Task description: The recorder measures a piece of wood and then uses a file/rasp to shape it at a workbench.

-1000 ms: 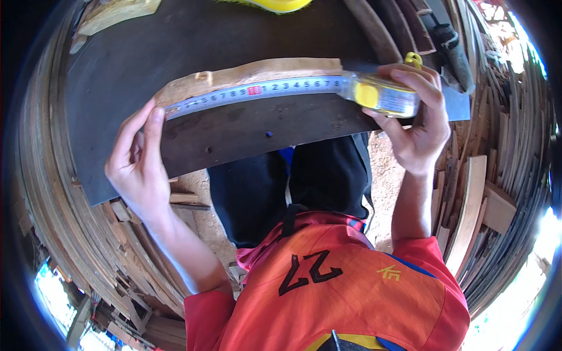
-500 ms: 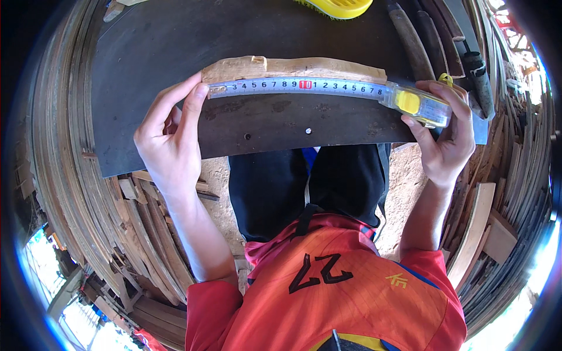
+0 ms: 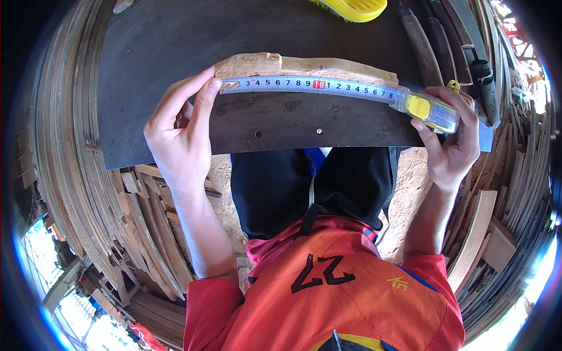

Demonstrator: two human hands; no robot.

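A carved strip of pale wood [image 3: 310,65] lies across the dark tabletop, with a notch in its far edge. Along its near side runs the pulled-out blade of a tape measure [image 3: 418,107]. At the left end, my left hand [image 3: 184,120] pinches the blade's hooked tip against the wood with thumb and forefinger. My right hand [image 3: 453,131] grips the clear case with the yellow button at the other end, thumb on the near side and fingers over the far side. The blade bows slightly between my hands.
A yellow brush [image 3: 354,9] with bristles lies at the table's far edge. Several long-handled tools [image 3: 421,47] rest at the far right. Stacked wood strips [image 3: 70,146] line both sides. The dark table [image 3: 263,137] has two small holes near its front edge.
The table and things on it, with both my hands, appear shifted slightly to the right in view. Both hands keep the same hold on the tape measure and wood.
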